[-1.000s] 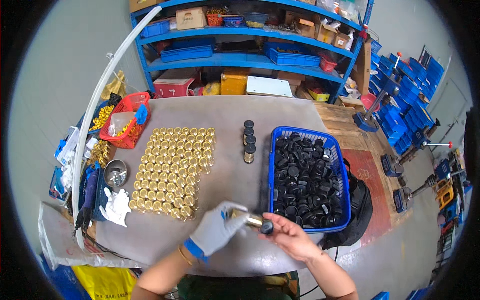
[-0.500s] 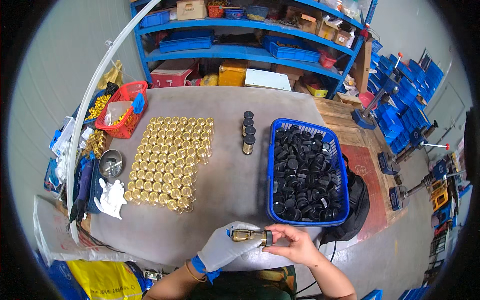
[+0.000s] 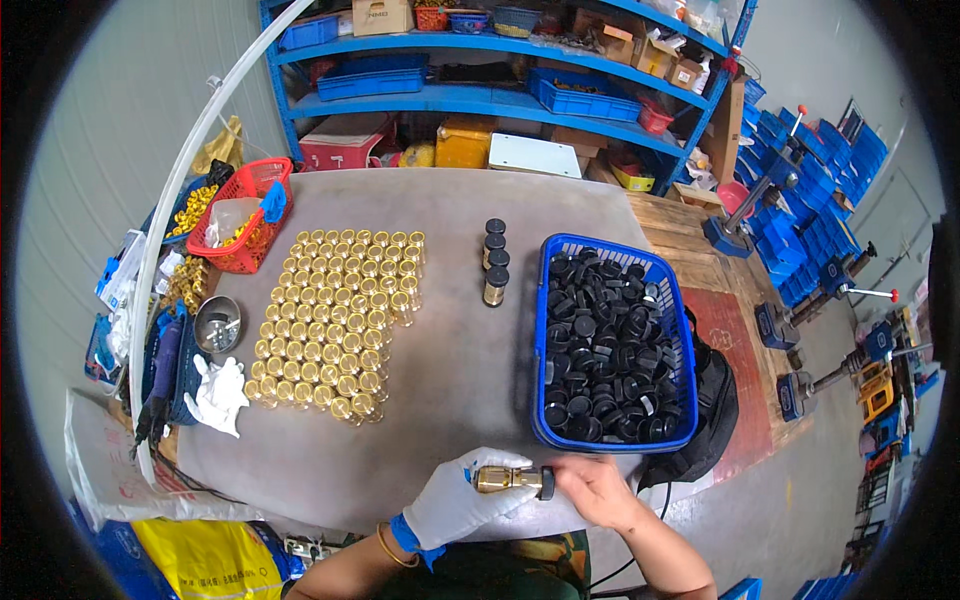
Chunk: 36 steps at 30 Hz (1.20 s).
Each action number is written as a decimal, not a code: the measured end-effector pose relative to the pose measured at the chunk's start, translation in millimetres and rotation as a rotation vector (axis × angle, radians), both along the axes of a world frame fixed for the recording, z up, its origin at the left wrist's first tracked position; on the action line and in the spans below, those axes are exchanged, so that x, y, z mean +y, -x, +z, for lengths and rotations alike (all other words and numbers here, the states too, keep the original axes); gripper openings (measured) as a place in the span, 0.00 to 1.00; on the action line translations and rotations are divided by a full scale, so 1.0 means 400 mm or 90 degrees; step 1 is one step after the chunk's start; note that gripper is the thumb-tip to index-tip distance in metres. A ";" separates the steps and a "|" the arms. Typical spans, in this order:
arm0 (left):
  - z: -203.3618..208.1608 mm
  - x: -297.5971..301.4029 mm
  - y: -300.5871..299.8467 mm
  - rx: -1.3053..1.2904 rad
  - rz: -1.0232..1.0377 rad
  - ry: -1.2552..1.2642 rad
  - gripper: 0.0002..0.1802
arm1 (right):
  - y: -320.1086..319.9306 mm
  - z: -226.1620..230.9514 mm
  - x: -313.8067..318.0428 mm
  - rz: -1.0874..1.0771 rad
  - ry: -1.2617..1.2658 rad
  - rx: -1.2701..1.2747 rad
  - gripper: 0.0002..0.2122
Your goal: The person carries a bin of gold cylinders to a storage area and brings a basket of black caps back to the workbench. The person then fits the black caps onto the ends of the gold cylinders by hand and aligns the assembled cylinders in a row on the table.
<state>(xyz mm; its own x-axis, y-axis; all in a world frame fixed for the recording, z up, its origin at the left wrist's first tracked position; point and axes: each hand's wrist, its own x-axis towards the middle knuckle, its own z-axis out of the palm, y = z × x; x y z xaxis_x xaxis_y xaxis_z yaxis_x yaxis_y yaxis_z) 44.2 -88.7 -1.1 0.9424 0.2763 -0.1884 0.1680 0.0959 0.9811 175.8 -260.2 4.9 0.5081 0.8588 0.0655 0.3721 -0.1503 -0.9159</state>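
Observation:
In my left hand (image 3: pixel 462 500), which wears a white glove, lies a brass cylindrical fitting (image 3: pixel 495 480) held sideways, its black knurled cap (image 3: pixel 547 483) pointing right. Bare and smeared by motion, my right hand (image 3: pixel 597 492) is beside that cap; whether its fingers touch the cap is unclear. Past my hands, a blue plastic basket (image 3: pixel 540 400) is full of loose black caps (image 3: pixel 605 345). Brass fittings (image 3: pixel 330 315) stand in close rows on the left of the table. Several black-capped brass fittings (image 3: pixel 494 290) form a short line between these rows and the basket.
The grey tabletop (image 3: pixel 450 200) carries a metal bowl (image 3: pixel 218 325), a white glove (image 3: pixel 218 397) and a red basket (image 3: pixel 282 195) on the left. A black bag (image 3: pixel 712 410) sits against the blue basket's right side. Blue shelving (image 3: pixel 460 100) stands behind, lever presses (image 3: pixel 730 238) to the right.
My right hand has shifted slightly right, and its fingers no longer pinch the cap as clearly. My left hand still holds the capped fitting, now nearly level and a little further right.

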 end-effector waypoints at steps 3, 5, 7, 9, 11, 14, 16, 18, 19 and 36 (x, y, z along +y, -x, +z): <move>0.006 -0.002 -0.004 0.019 -0.002 0.014 0.18 | 0.004 0.018 0.002 -0.032 -0.062 -0.161 0.13; 0.010 -0.017 -0.005 -0.056 -0.003 -0.037 0.19 | -0.004 0.039 -0.002 -0.005 0.052 -0.069 0.13; 0.013 -0.024 -0.009 -0.084 -0.008 -0.105 0.20 | -0.021 0.056 0.000 0.034 0.160 0.060 0.16; 0.015 -0.023 -0.018 -0.054 -0.019 -0.184 0.22 | -0.044 0.067 0.005 0.013 0.207 0.050 0.18; 0.018 -0.013 -0.032 -0.090 -0.006 -0.229 0.24 | -0.077 0.061 0.028 -0.063 0.122 -0.097 0.13; 0.024 0.008 -0.057 -0.199 0.037 -0.381 0.26 | -0.160 0.036 0.069 -0.177 0.117 -0.407 0.10; 0.027 0.010 -0.064 -0.216 0.067 -0.476 0.28 | -0.202 0.003 0.101 -0.176 0.137 -0.456 0.15; 0.028 0.004 -0.064 -0.120 0.058 -0.171 0.26 | -0.231 -0.027 0.126 -0.116 0.139 -0.444 0.16; 0.027 0.001 -0.063 -0.005 0.037 -0.029 0.25 | -0.243 -0.038 0.133 -0.087 0.170 -0.427 0.16; -0.021 0.020 -0.044 -0.048 0.151 0.342 0.13 | -0.232 0.001 0.132 -0.138 0.069 -0.419 0.19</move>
